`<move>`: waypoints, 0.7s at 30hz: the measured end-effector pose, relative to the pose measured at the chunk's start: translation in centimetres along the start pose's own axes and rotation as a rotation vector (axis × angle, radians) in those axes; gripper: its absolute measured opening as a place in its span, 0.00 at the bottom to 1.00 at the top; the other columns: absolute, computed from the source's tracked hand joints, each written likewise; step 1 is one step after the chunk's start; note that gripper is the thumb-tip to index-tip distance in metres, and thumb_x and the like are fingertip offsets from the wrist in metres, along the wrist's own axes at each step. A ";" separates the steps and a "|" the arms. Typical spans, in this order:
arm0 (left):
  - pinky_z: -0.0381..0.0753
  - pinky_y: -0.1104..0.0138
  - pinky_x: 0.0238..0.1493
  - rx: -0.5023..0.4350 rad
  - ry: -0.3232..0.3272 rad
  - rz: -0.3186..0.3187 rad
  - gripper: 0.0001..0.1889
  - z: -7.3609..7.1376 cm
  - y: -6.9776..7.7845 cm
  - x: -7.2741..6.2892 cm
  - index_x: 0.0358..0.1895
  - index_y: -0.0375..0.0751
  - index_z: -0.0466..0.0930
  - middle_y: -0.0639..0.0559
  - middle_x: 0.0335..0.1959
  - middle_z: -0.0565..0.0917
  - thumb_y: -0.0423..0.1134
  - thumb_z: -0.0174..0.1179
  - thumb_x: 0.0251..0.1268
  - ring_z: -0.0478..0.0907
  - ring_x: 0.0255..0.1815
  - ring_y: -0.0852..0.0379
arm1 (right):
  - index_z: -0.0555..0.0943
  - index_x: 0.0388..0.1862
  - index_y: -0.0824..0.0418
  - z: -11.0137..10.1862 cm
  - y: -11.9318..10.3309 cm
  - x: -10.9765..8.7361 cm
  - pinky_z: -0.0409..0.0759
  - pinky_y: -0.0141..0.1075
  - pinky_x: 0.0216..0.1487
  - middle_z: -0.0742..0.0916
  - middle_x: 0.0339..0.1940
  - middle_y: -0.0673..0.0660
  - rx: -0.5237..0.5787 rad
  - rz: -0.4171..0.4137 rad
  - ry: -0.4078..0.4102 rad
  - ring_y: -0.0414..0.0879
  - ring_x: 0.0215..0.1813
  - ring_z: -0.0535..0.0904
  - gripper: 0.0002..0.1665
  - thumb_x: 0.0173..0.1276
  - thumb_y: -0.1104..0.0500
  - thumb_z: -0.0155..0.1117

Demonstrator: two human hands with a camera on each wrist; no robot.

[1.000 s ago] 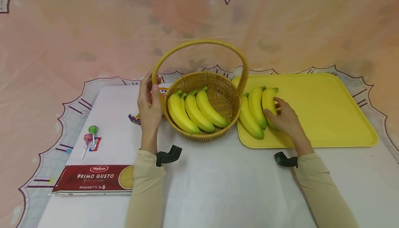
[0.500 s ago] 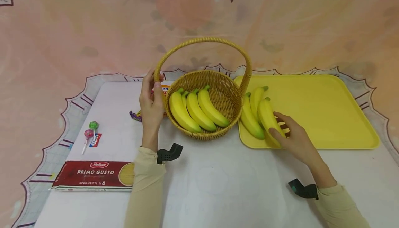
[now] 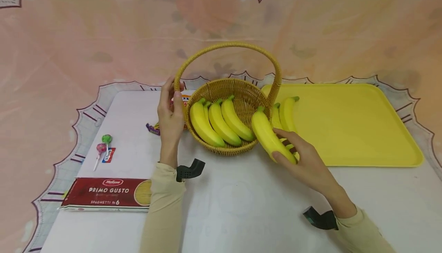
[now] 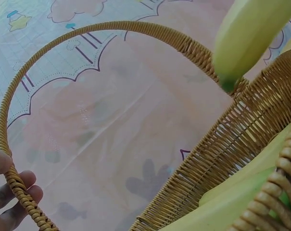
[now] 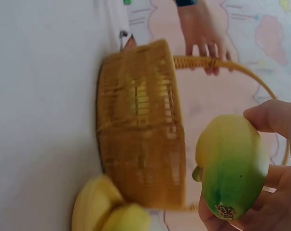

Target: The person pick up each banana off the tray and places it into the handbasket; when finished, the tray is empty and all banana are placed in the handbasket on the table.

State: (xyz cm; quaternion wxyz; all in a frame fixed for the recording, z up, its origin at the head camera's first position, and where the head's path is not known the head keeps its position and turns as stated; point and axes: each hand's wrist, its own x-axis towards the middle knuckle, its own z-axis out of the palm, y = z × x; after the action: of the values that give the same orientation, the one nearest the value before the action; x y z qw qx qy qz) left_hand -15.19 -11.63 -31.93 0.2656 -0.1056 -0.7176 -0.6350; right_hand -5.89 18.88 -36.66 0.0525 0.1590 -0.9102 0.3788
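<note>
Right fingers (image 3: 287, 134) partly behind banana (image 3: 268, 134)

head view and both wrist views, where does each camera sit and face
Head: on the head, facing forward and down at the basket and tray; left hand, right hand and sleeves show.
Left wrist: on that wrist, facing the handle and basket's inside; fingers show at lower left.
Right wrist: on that wrist, facing the held banana and basket's side; right hand shows at right, left hand at top.
Shared: head and right wrist both show both hands, basket and held banana.
</note>
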 end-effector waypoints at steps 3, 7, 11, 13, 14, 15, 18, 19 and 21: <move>0.70 0.73 0.53 0.002 -0.008 -0.013 0.19 -0.1 0.0 0.0 0.65 0.35 0.66 0.32 0.51 0.75 0.31 0.43 0.73 0.72 0.55 0.48 | 0.67 0.68 0.52 1.1 -0.9 1.8 0.75 0.37 0.45 0.80 0.55 0.49 0.034 -0.001 -0.014 0.41 0.52 0.75 0.34 0.64 0.51 0.64; 0.71 0.73 0.47 -0.002 -0.026 -0.006 0.20 -0.2 -0.1 0.0 0.65 0.32 0.65 0.30 0.51 0.74 0.31 0.43 0.73 0.72 0.56 0.44 | 0.67 0.68 0.50 2.6 -2.0 4.3 0.75 0.39 0.47 0.80 0.55 0.49 0.065 -0.006 -0.032 0.42 0.51 0.75 0.34 0.65 0.47 0.63; 0.70 0.73 0.43 -0.003 -0.028 -0.007 0.20 -0.1 -0.9 0.1 0.66 0.35 0.65 0.32 0.51 0.75 0.33 0.43 0.74 0.72 0.56 0.45 | 0.68 0.68 0.51 4.3 -3.1 6.9 0.75 0.43 0.54 0.78 0.60 0.51 0.065 -0.009 -0.056 0.46 0.57 0.75 0.33 0.65 0.44 0.61; 0.70 0.73 0.42 0.003 -0.021 0.000 0.20 -0.2 -1.7 0.2 0.66 0.39 0.66 0.36 0.51 0.77 0.35 0.44 0.74 0.73 0.56 0.49 | 0.68 0.67 0.53 5.2 -3.7 8.0 0.73 0.44 0.58 0.77 0.62 0.52 0.050 -0.004 -0.076 0.46 0.61 0.74 0.33 0.66 0.44 0.60; 0.69 0.74 0.41 0.006 -0.018 0.003 0.20 -0.3 -2.0 0.3 0.66 0.41 0.66 0.37 0.50 0.77 0.35 0.44 0.74 0.73 0.56 0.51 | 0.69 0.67 0.54 5.6 -3.9 8.6 0.73 0.44 0.59 0.77 0.62 0.53 0.045 0.000 -0.086 0.47 0.61 0.73 0.33 0.66 0.44 0.60; 0.69 0.74 0.40 0.009 -0.019 0.004 0.20 -0.4 -2.0 0.3 0.66 0.41 0.66 0.37 0.50 0.77 0.35 0.44 0.74 0.73 0.55 0.50 | 0.69 0.66 0.54 6.1 -4.1 9.1 0.73 0.44 0.60 0.77 0.63 0.53 0.036 0.004 -0.095 0.47 0.62 0.73 0.32 0.66 0.45 0.60; 0.69 0.73 0.39 0.011 -0.021 0.023 0.20 -0.5 -2.6 0.5 0.66 0.44 0.67 0.37 0.50 0.77 0.37 0.45 0.74 0.74 0.54 0.53 | 0.70 0.65 0.56 7.3 -4.5 10.5 0.73 0.44 0.58 0.78 0.61 0.54 0.007 0.014 -0.113 0.48 0.60 0.74 0.32 0.65 0.45 0.61; 0.69 0.73 0.39 0.010 -0.024 0.020 0.20 -0.5 -2.6 0.5 0.66 0.44 0.67 0.37 0.50 0.77 0.37 0.45 0.74 0.73 0.54 0.54 | 0.70 0.65 0.57 7.7 -4.5 10.9 0.73 0.44 0.58 0.78 0.61 0.55 -0.005 0.017 -0.116 0.48 0.59 0.75 0.32 0.65 0.46 0.61; 0.69 0.73 0.39 0.016 -0.026 0.013 0.19 -0.5 -2.6 0.6 0.66 0.44 0.67 0.36 0.51 0.76 0.37 0.45 0.74 0.73 0.53 0.57 | 0.70 0.65 0.58 8.3 -4.6 11.5 0.74 0.44 0.58 0.78 0.61 0.55 -0.025 0.018 -0.127 0.49 0.59 0.75 0.32 0.65 0.46 0.61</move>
State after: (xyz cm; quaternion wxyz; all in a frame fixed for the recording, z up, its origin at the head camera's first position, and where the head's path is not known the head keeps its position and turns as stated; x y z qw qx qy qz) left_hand -16.83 -12.67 -33.79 0.2611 -0.1162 -0.7255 -0.6261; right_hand -15.00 7.12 -36.92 -0.0067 0.1738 -0.9177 0.3572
